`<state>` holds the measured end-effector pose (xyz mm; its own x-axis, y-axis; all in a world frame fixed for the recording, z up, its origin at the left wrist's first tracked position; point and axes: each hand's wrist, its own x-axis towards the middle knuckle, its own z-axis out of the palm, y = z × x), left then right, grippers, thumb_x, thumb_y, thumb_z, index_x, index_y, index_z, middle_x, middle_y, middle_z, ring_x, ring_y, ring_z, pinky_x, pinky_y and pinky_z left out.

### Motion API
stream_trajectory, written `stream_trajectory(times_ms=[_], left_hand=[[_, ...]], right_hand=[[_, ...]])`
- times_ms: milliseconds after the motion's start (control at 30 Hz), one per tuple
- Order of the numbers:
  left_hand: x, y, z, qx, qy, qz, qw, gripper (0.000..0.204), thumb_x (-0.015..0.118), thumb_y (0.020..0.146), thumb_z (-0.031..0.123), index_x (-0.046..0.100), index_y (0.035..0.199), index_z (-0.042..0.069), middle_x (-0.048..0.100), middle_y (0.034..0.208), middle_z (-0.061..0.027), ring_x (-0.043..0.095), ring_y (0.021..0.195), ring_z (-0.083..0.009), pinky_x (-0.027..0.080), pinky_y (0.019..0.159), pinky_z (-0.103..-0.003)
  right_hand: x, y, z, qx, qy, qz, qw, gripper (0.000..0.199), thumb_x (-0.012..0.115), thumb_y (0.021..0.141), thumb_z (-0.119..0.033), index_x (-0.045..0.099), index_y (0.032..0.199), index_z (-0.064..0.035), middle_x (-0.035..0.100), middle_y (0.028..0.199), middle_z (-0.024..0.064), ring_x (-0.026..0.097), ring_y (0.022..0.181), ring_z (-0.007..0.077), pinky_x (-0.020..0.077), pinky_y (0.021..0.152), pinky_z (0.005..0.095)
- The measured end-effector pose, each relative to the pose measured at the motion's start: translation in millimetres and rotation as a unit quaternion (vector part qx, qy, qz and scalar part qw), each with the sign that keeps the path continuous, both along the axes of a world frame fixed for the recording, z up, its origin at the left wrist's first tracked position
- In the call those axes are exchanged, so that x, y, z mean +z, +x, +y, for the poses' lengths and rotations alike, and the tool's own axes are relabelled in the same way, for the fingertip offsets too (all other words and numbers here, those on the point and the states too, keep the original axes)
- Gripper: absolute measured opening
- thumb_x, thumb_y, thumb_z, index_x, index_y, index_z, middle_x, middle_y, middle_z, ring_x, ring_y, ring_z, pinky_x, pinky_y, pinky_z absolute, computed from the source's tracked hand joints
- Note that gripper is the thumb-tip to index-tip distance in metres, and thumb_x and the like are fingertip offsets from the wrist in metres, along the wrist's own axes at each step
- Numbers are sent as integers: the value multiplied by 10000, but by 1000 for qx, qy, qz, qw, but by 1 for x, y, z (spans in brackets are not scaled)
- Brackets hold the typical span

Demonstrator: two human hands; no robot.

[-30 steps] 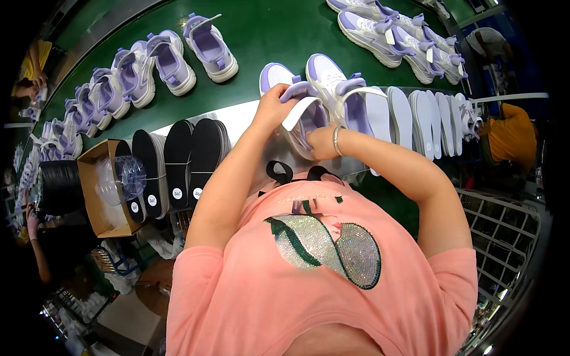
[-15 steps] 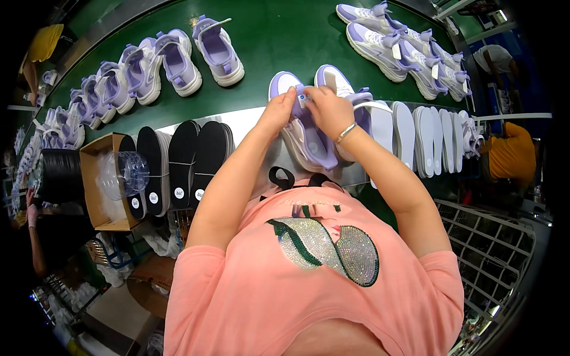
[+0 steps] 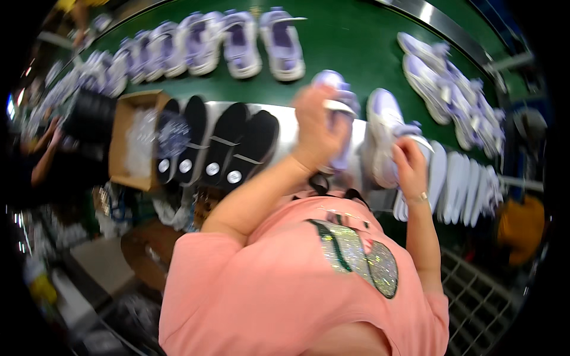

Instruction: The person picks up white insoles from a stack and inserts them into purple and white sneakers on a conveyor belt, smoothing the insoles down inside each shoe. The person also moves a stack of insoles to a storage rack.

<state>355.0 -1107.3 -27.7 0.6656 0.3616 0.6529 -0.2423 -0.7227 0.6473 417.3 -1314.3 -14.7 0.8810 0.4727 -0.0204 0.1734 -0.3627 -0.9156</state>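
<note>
A lavender-and-white sneaker [image 3: 331, 80] sits on the metal strip in front of me, partly covered by my left hand [image 3: 320, 127]. My left fingers are wrapped over its upper, beside a pale strap or tongue. A second sneaker [image 3: 380, 133] of the same kind stands to its right, toe pointing away. At its opening side is my right hand [image 3: 411, 165], thumb and fingers pinched together. Blur hides what they hold, if anything. White insoles [image 3: 438, 172] stand in a row just beyond my right hand.
Along the far left of the green table runs a row of sneakers [image 3: 240, 44]; more sneakers [image 3: 427, 86] lie at the far right. Black insoles [image 3: 228, 139] tied in bundles stand left, beside a cardboard box [image 3: 119, 145] with clear plastic inside. A wire rack [image 3: 475, 291] is at lower right.
The whole view has shifted, so the scene appears farther right. My hands, formerly together at the left sneaker's opening, have parted; the right one is now at the second sneaker.
</note>
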Motion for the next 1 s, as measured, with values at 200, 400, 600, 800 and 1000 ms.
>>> stream_trajectory(times_ms=[200,400,600,800,1000], left_hand=[[15,-29,-32,-228,-213,210,926,171,560,756,137,550,890,32,575,774,-124,556,720,-274,435,663,-333],[77,-91,101,278,91,36,955,131,544,733,20,572,860,37,578,820,-121,537,761,-308,432,682,-343],[78,-153,161,593,216,250,734,489,596,717,234,438,1137,39,360,1216,-198,325,1117,-360,253,912,-466],[49,-38,11,-66,-247,202,945,518,609,678,104,424,1160,62,478,1101,-157,500,966,-313,403,827,-362],[-48,62,-120,-140,-84,306,938,288,488,741,111,473,1014,22,497,1020,-199,492,965,-353,396,804,-445]], right_hand=[[6,-30,0,54,10,2,998,95,515,801,-48,526,877,9,515,797,37,480,723,114,398,670,229],[-71,22,-98,-113,-3,-40,993,277,510,833,-95,442,1073,27,502,985,87,490,846,145,408,735,248],[-124,22,-98,-53,12,196,979,517,487,722,-19,336,1214,28,448,1127,138,468,1004,217,368,865,299],[-118,10,-78,-14,14,193,981,533,435,672,25,340,1196,54,478,1075,136,485,967,208,371,858,288],[-80,-3,-61,18,-16,209,978,481,457,773,-62,341,1232,25,469,1159,138,468,1051,221,390,870,302]])
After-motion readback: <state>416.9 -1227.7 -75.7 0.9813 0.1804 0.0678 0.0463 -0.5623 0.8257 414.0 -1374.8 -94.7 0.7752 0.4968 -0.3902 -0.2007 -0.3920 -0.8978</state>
